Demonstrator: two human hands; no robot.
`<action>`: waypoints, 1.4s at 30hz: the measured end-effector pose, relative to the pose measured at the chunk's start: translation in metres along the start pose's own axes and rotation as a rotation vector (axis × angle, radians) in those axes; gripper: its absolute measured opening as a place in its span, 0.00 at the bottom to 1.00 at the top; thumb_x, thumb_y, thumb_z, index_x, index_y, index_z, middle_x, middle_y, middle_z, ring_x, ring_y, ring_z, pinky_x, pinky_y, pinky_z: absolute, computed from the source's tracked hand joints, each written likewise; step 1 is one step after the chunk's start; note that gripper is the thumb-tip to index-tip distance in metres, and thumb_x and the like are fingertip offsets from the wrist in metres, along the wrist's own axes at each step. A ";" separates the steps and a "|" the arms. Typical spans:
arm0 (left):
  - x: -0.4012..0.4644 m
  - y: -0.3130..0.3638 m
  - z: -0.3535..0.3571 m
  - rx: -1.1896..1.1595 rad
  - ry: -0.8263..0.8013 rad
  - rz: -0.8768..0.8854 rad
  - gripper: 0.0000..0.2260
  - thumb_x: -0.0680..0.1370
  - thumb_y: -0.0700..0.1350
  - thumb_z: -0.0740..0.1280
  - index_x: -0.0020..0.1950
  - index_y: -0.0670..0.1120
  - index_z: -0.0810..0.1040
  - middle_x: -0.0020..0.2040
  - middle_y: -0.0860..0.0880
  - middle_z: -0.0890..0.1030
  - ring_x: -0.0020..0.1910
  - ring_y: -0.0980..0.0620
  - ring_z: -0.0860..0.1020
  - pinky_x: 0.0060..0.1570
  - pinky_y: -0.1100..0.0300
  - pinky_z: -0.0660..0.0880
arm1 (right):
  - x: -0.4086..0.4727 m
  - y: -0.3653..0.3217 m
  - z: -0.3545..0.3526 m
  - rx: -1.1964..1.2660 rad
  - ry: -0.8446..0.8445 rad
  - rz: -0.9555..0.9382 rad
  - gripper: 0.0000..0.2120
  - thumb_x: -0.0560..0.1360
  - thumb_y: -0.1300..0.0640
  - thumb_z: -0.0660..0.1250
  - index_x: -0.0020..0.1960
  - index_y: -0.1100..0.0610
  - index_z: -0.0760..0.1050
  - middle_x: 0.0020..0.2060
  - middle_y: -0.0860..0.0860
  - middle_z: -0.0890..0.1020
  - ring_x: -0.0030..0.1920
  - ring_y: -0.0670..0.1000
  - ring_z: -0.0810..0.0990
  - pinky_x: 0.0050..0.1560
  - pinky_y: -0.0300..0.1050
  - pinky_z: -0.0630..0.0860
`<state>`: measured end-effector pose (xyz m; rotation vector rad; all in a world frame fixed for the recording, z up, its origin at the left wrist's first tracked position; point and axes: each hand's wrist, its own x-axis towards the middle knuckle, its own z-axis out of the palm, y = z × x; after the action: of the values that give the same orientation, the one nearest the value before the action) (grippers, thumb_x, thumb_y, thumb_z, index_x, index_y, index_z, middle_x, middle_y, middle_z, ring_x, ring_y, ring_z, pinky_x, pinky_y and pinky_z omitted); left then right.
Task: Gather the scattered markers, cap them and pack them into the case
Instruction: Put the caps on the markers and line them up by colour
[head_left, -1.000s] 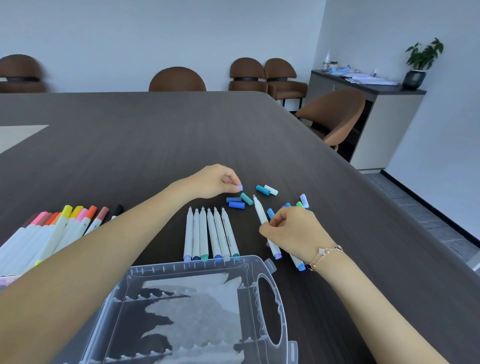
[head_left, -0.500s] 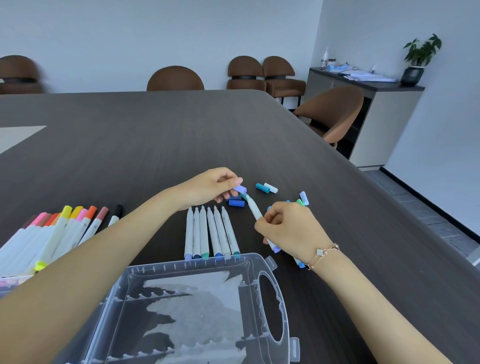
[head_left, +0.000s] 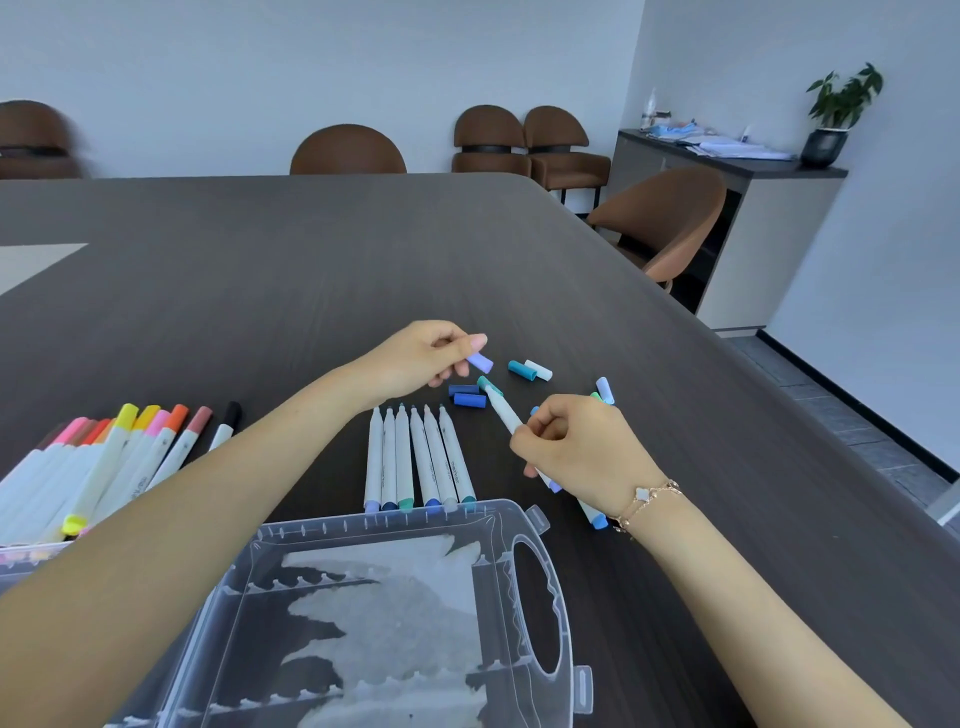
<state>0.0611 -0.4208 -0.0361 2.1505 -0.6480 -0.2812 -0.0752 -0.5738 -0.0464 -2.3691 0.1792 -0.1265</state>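
At the left edge of the frame a bundle of capped markers lies fanned on the dark wood-grain table, their caps pink, orange, yellow, brown and black. Across the bottom centre sits the clear plastic case, open, ribbed inside, with a moulded handle loop at its right side; the left forearm crosses over its near-left corner.

Just above the case's far rim, six white markers lie side by side, tips pointing away, with blue and green ends toward the case.

In mid-frame the left hand pinches a small lilac cap between thumb and fingertips, lifted off the table. Below it, dark blue caps rest on the surface, and a teal cap and a white cap lie touching to the right.

The right hand, a thin chain bracelet at its wrist, is curled round a white marker whose tip points up-left toward the lilac cap, a small gap between them. More caps and another marker are partly hidden behind this hand.

Brown rounded chairs line the far wall; a cabinet with a potted plant stands upper right.
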 end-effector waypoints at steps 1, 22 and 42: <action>0.001 0.000 -0.003 -0.001 0.007 -0.012 0.10 0.80 0.53 0.60 0.45 0.49 0.76 0.37 0.53 0.76 0.33 0.58 0.71 0.38 0.65 0.71 | 0.000 0.000 0.000 0.007 0.009 0.002 0.09 0.74 0.53 0.64 0.44 0.59 0.77 0.32 0.50 0.85 0.23 0.40 0.75 0.44 0.41 0.79; -0.002 0.011 0.030 0.059 0.148 0.096 0.12 0.79 0.49 0.63 0.51 0.43 0.84 0.33 0.53 0.77 0.30 0.62 0.75 0.31 0.75 0.71 | 0.004 0.000 0.006 0.213 -0.069 0.078 0.08 0.79 0.52 0.61 0.46 0.54 0.76 0.27 0.47 0.78 0.22 0.38 0.73 0.31 0.33 0.65; 0.000 -0.018 -0.007 0.433 0.107 -0.005 0.10 0.79 0.44 0.64 0.58 0.46 0.81 0.54 0.50 0.81 0.48 0.59 0.75 0.51 0.65 0.69 | -0.003 -0.029 0.021 -0.380 0.000 -0.083 0.12 0.76 0.48 0.64 0.52 0.56 0.71 0.45 0.49 0.73 0.45 0.49 0.75 0.42 0.40 0.71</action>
<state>0.0705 -0.4067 -0.0461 2.5590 -0.6890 -0.0254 -0.0725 -0.5382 -0.0416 -2.7563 0.1116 -0.1422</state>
